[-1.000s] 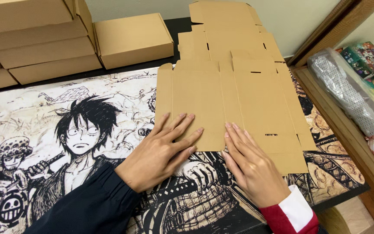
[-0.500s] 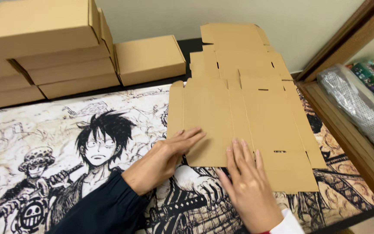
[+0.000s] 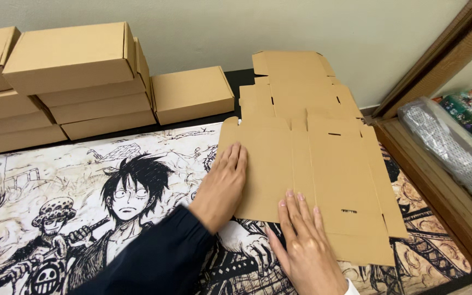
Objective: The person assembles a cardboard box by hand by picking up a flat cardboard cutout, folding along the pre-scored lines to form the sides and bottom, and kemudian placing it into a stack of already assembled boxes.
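Observation:
A flat, unfolded brown cardboard box blank (image 3: 323, 169) lies on a black-and-white cartoon-printed mat (image 3: 66, 186). My left hand (image 3: 222, 186), in a dark sleeve, rests flat with fingers together along the blank's left edge. My right hand (image 3: 304, 246) lies palm down on the blank's near edge, fingers spread. Neither hand grips anything. A second flat blank (image 3: 293, 82) lies partly under the first, farther back.
Several folded brown cardboard boxes (image 3: 72, 82) are stacked at the back left against the wall, with one lower box (image 3: 192, 93) beside them. A wooden ledge (image 3: 438, 180) runs along the right, holding a plastic-wrapped bundle (image 3: 449, 147) and colourful packages (image 3: 471, 109).
My left hand slid up the blank's left edge, away from me. My right hand moved slightly forward onto the near edge. The camera tilted up, showing more of the stacked boxes.

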